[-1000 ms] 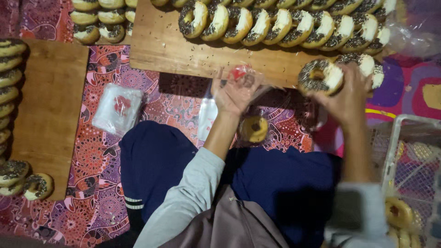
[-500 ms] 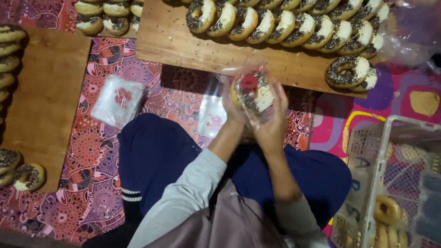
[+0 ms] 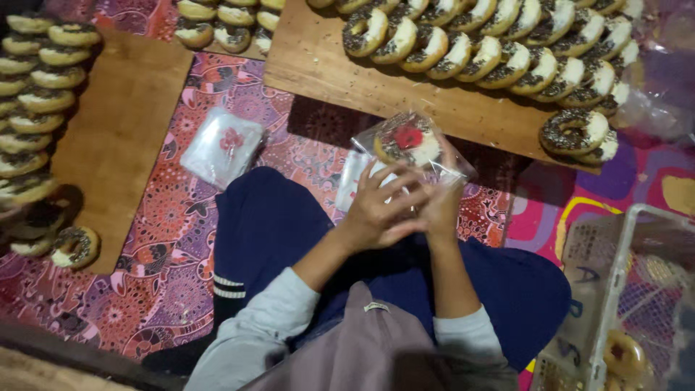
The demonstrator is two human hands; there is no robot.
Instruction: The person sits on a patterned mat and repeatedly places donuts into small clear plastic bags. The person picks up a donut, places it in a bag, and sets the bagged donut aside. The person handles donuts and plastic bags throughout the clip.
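A chocolate-sprinkled donut sits inside a clear plastic bag [image 3: 409, 141] with a red mark on it, held over my lap. My left hand [image 3: 380, 206] and my right hand [image 3: 440, 203] are pressed together on the bag's open end, just below the donut. Both grip the plastic. Under my hands lies a small stack of empty clear bags [image 3: 355, 177], partly hidden.
A wooden board [image 3: 434, 108] ahead carries rows of sprinkled donuts [image 3: 507, 54]. A second board [image 3: 119, 141] at left has donuts stacked along its left edge. Another bag pile [image 3: 221, 145] lies on the patterned mat. A white plastic basket [image 3: 615, 289] with bagged donuts stands at right.
My right hand took a donut from the board and brought it to the bag in my left hand. The donut is now inside, and both hands have lowered onto the bag's end.
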